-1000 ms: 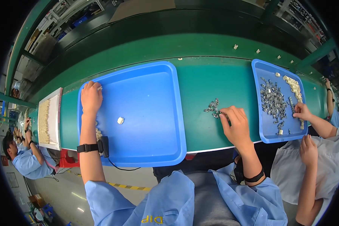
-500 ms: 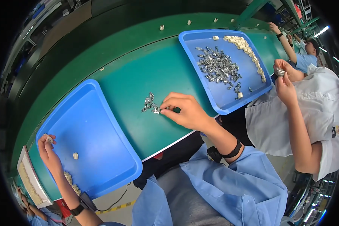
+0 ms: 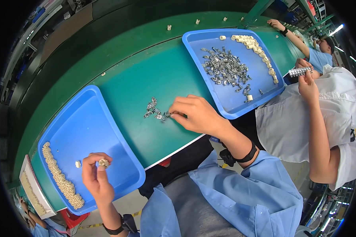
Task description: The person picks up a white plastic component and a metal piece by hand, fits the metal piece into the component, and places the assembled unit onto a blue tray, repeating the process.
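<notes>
My left hand (image 3: 95, 177) is raised over the near blue tray (image 3: 87, 130) and pinches a small cream plastic part (image 3: 103, 162) between thumb and fingers. One more cream part (image 3: 78, 164) lies loose in that tray beside a long row of cream parts (image 3: 59, 179). My right hand (image 3: 195, 114) rests on the green belt (image 3: 154, 75), its fingertips pinching a small metal clip at the edge of a little pile of metal clips (image 3: 153, 109).
A second blue tray (image 3: 229, 108) to the right holds a heap of metal clips (image 3: 225, 69) and a row of cream parts (image 3: 257, 49). A person in white (image 3: 304, 114) beside me holds a stack of assembled pieces (image 3: 300, 71). A white tray (image 3: 31, 193) lies far left.
My left hand has lifted from the tray's edge with a cream part in its fingers. The view has swung, and my right hand stays at the clip pile.
</notes>
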Motion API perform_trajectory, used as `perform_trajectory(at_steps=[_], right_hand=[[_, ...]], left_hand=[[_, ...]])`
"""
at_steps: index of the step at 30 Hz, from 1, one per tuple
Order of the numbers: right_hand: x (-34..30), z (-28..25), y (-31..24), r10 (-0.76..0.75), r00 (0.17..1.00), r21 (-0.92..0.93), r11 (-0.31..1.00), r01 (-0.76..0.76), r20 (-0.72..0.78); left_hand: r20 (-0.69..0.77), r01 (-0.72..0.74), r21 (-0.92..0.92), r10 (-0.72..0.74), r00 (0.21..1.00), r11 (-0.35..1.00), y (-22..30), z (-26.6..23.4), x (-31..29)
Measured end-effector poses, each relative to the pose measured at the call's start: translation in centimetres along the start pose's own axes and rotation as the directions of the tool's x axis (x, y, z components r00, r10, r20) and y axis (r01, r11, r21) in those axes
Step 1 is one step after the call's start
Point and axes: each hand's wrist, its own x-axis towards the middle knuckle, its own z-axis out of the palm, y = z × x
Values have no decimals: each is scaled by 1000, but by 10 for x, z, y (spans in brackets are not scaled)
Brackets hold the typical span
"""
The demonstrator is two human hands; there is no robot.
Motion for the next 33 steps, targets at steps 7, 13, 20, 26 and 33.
perform_trajectory(at_steps=[7, 13, 20, 26, 33], right_hand=[[-4, 3, 4, -152, 988, -288, 948, 136, -34], [-6, 6, 8, 17, 983, 148, 989, 11, -184], [-8, 14, -11, 145, 988, 756, 639, -138, 57], [0, 1, -48, 65, 986, 731, 664, -158, 153], [11, -14, -73, -147, 983, 828, 560, -10, 112]], left_hand=[[24, -8, -41, 9, 1000, 999, -1, 18, -6], [-5, 12, -56, -13, 1000, 998, -5, 25, -13], [4, 54, -244, -55, 998, 968, 1, 49, -16], [34, 91, -407, -84, 996, 909, 4, 63, -18], [44, 73, -529, -59, 997, 846, 5, 68, -26]])
